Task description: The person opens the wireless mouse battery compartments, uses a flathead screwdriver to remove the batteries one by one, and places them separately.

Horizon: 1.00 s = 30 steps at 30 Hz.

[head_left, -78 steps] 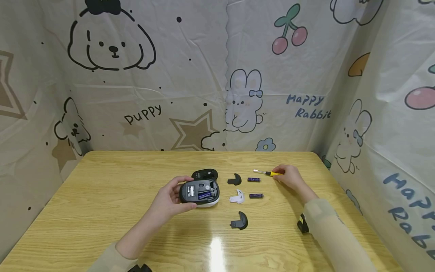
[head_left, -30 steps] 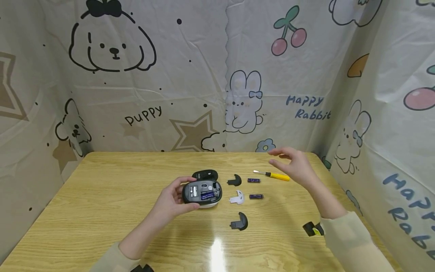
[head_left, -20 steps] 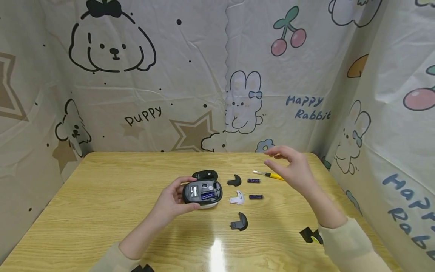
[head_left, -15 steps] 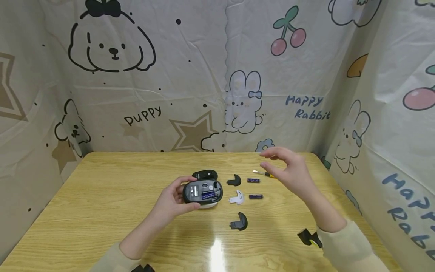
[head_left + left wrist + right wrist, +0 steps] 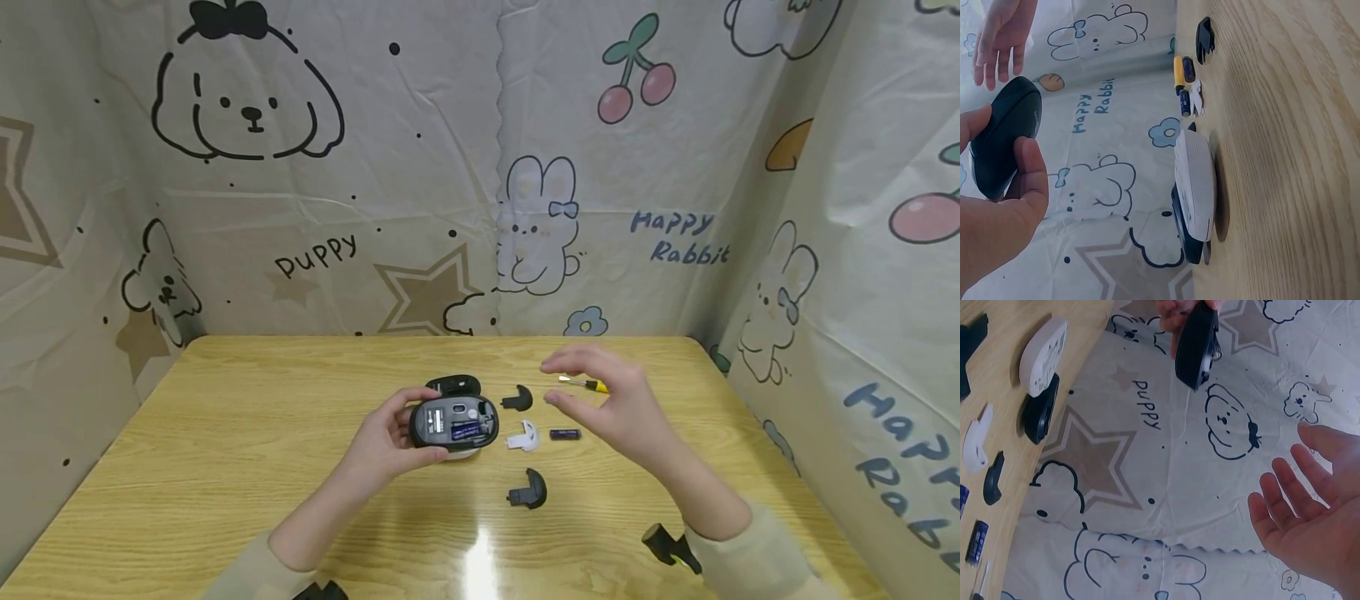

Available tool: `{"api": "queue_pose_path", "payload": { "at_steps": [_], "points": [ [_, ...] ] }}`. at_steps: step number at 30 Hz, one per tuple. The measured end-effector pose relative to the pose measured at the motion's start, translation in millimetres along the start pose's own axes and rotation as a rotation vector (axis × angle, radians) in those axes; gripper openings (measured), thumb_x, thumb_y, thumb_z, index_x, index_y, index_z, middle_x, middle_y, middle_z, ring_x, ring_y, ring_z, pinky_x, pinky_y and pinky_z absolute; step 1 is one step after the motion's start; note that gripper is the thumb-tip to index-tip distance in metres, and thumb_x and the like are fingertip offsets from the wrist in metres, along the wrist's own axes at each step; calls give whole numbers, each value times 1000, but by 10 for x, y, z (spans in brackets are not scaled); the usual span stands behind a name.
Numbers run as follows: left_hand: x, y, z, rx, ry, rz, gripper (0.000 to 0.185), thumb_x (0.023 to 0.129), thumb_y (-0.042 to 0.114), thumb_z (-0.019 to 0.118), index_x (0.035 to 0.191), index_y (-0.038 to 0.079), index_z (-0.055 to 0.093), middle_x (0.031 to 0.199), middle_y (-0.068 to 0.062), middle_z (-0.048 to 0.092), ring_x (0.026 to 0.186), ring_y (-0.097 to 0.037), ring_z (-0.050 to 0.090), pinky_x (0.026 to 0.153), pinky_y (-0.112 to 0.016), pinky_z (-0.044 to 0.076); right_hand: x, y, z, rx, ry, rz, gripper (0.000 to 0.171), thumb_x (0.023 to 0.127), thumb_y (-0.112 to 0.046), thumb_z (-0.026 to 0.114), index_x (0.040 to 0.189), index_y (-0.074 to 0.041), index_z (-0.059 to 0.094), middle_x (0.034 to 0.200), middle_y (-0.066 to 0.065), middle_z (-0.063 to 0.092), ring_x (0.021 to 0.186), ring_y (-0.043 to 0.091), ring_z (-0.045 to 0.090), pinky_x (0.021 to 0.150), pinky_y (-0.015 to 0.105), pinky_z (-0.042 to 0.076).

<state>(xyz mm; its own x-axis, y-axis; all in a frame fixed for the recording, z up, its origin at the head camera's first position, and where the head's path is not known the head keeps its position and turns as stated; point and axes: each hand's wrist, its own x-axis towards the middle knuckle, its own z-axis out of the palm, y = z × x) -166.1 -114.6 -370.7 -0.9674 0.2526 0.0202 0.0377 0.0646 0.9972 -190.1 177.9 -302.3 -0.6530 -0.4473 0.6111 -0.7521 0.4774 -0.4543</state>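
My left hand [image 5: 403,425] grips a black computer mouse [image 5: 454,422] upside down above the table; its battery bay is uncovered and a blue battery shows inside. The left wrist view has the same mouse [image 5: 1007,144] between thumb and fingers. My right hand [image 5: 553,382] hovers open, fingers spread, just right of the mouse and touching nothing; the right wrist view shows its open palm [image 5: 1310,531] facing the held mouse [image 5: 1197,344].
On the wooden table [image 5: 225,433] lie a white mouse [image 5: 1194,181], a second black mouse [image 5: 453,385], two black covers [image 5: 517,397] [image 5: 528,489], a white cover [image 5: 523,436], a loose battery [image 5: 564,434] and a yellow screwdriver [image 5: 591,384]. Printed cloth walls stand on three sides.
My right hand let go of the screwdriver, rose and moved left towards the held mouse, now covering the far battery. My left hand shifted the mouse slightly right.
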Motion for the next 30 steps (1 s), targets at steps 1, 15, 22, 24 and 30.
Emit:
{"api": "queue_pose_path", "payload": {
  "at_steps": [1, 15, 22, 24, 30],
  "points": [
    [-1, 3, 3, 0, -1, -1, 69, 70, 5, 81, 130, 13, 49, 124, -18, 57, 107, -26, 59, 90, -30, 53, -4, -14, 20, 3, -2, -3, 31, 77, -9, 77, 106, -15, 68, 110, -2, 66, 107, 13, 59, 90, 24, 49],
    [14, 22, 43, -4, -13, 6, 69, 70, 5, 81, 130, 13, 49, 125, -18, 57, 108, -27, 59, 90, -30, 53, -101, -61, 328, 79, -114, 48, 28, 82, -22, 74, 109, -22, 67, 113, -7, 63, 107, 10, 56, 86, 29, 53],
    [14, 33, 61, -8, -31, 16, 69, 71, 5, 81, 131, 13, 48, 125, -18, 57, 108, -27, 59, 89, -29, 53, -127, -41, 498, 51, -97, -8, 28, 78, -16, 78, 104, -17, 69, 111, -4, 64, 105, 14, 59, 90, 36, 51],
    [13, 35, 66, -6, -33, 16, 68, 71, 5, 80, 131, 13, 48, 126, -18, 57, 108, -27, 59, 89, -29, 53, -139, -37, 533, 49, -97, -8, 28, 77, -16, 78, 103, -17, 69, 111, -4, 63, 105, 14, 58, 90, 36, 52],
    [11, 38, 79, 1, -38, 8, 67, 72, 4, 80, 130, 14, 48, 126, -17, 56, 109, -26, 59, 88, -29, 53, -170, -39, 592, 41, -116, 24, 26, 77, -19, 78, 101, -19, 69, 113, -6, 62, 108, 14, 56, 90, 36, 51]
  ]
}}
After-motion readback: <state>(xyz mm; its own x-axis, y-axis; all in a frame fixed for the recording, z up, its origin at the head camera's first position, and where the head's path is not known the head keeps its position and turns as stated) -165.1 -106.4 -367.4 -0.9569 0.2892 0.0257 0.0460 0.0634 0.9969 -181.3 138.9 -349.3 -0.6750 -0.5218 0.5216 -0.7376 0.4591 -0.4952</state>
